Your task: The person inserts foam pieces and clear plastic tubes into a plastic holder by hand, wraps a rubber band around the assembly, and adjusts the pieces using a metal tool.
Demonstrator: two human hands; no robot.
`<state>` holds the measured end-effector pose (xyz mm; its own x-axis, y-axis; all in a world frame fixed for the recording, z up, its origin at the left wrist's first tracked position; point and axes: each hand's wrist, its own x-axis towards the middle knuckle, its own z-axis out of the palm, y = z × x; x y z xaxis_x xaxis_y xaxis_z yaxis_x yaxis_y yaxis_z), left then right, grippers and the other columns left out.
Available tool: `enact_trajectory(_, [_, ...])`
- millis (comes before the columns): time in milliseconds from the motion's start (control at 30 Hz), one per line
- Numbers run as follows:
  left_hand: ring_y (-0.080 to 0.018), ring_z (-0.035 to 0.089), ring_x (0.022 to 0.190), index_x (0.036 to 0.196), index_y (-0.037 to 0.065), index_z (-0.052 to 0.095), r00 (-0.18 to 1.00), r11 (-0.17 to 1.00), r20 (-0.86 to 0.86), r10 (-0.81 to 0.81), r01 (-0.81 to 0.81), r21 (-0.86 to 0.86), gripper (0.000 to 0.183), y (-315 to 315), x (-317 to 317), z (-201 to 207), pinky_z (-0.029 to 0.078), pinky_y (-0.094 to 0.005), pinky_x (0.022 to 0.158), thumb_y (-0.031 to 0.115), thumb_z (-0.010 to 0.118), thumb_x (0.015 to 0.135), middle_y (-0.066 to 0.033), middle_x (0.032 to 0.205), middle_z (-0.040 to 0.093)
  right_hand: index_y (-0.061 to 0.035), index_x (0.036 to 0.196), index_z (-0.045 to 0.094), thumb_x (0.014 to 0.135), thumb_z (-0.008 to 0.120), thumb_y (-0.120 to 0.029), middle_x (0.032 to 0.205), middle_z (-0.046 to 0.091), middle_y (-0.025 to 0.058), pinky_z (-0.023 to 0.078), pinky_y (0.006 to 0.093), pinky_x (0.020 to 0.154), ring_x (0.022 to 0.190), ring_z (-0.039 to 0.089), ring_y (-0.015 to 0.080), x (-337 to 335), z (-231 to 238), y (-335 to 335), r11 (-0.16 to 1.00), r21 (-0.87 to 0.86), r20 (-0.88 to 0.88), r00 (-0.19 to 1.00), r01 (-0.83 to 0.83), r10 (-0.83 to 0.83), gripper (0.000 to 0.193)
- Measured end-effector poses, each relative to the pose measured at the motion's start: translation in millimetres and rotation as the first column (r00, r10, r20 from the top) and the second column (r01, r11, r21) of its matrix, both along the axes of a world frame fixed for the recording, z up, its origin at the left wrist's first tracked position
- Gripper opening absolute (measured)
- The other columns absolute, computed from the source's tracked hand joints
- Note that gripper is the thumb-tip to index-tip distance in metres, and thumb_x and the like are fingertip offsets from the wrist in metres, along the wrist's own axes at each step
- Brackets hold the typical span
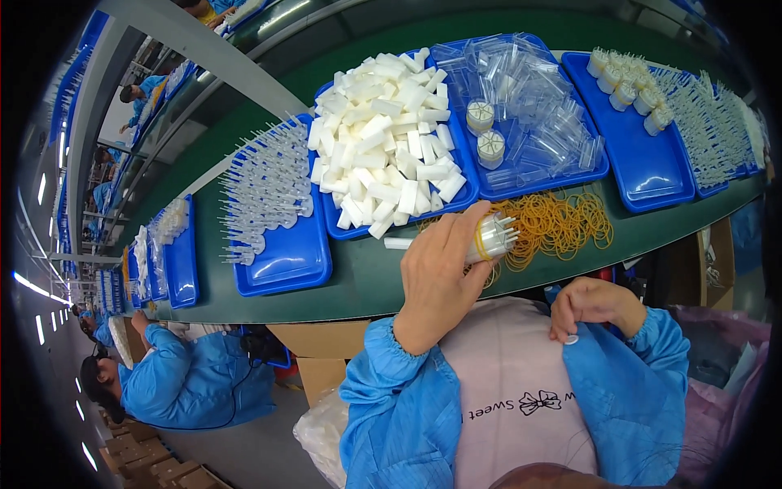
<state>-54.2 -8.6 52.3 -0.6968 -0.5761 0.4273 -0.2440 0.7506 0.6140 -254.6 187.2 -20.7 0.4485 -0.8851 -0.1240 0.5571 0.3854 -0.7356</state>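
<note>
My left hand [440, 281] is closed round a bundle of clear plastic tubes [494, 238] over the table's near edge. Thin white tips stick out at the bundle's right end, and a yellow rubber band circles it. A white piece [397, 243] shows on the other side of this hand; whether it belongs to the bundle I cannot tell. Beside the bundle lies a loose heap of yellow rubber bands [562, 226]. Lower right, my right hand [593, 306] has curled fingers at the front edge of my blue jacket [623, 383], next to a white button [572, 339].
Blue trays line the green table [366, 273]: one heaped with white foam blocks [391, 138], one with clear tubes [529, 106] and two banded bundles [490, 149]. Thin-tipped plastic parts [269, 179] fill a left tray; more bundles [627, 81] stand right. A co-worker [191, 375] sits left.
</note>
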Motion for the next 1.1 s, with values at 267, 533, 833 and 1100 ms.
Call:
enact_trajectory(267, [-0.0262,0.060,0.075,0.120,0.008,0.059,0.997,0.995,0.067,0.043,-0.037,-0.091,0.061,-1.8,9.4,-3.1,0.047,-0.0358,0.063,0.015,0.083,0.064,-0.0084,0.087,0.062,-0.0036,0.093,0.069,0.090,0.052,-0.031,0.091,0.069,0.0195,0.052,0.0412,0.078,0.086,0.068,0.0332,-1.3,-144.2,73.0,0.842,0.413,-0.906,-0.059,-0.346,0.420,0.032])
enact_trajectory(533, [-0.0248,0.059,0.072,0.123,0.006,0.057,0.993,0.985,0.060,0.098,-0.088,-0.146,0.065,-1.3,16.6,-5.0,0.046,-0.0357,0.061,0.020,0.083,0.066,-0.0083,0.085,0.062,-0.0003,0.098,0.071,0.083,0.060,-0.024,0.095,0.070,0.0196,0.051,0.0437,0.074,0.085,0.068,0.0322,10.5,-217.0,143.0,0.864,0.472,-0.849,0.353,0.175,0.393,0.031])
enact_trajectory(833, [-0.0256,0.061,0.073,0.121,0.007,0.060,0.998,0.996,0.037,0.054,-0.051,-0.073,0.063,-1.7,19.5,-8.5,0.048,-0.0349,0.063,0.019,0.084,0.064,-0.0093,0.086,0.064,0.0003,0.092,0.071,0.083,0.062,-0.020,0.075,0.068,0.0105,0.048,0.0345,0.063,0.072,0.059,0.0110,13.7,-150.5,139.3,0.940,0.288,-0.798,0.589,0.181,0.131,0.024])
enact_trajectory(1100, [-0.0259,0.062,0.073,0.120,0.006,0.061,0.999,0.998,0.014,0.041,-0.041,-0.056,0.063,-4.8,32.5,-9.3,0.049,-0.0349,0.062,0.016,0.085,0.063,-0.0099,0.086,0.065,-0.0029,0.082,0.067,0.082,0.057,-0.013,0.075,0.064,0.0159,0.049,0.0361,0.063,0.070,0.063,0.0299,44.9,-300.9,119.0,0.885,0.019,-0.895,0.403,0.464,-0.193,0.014])
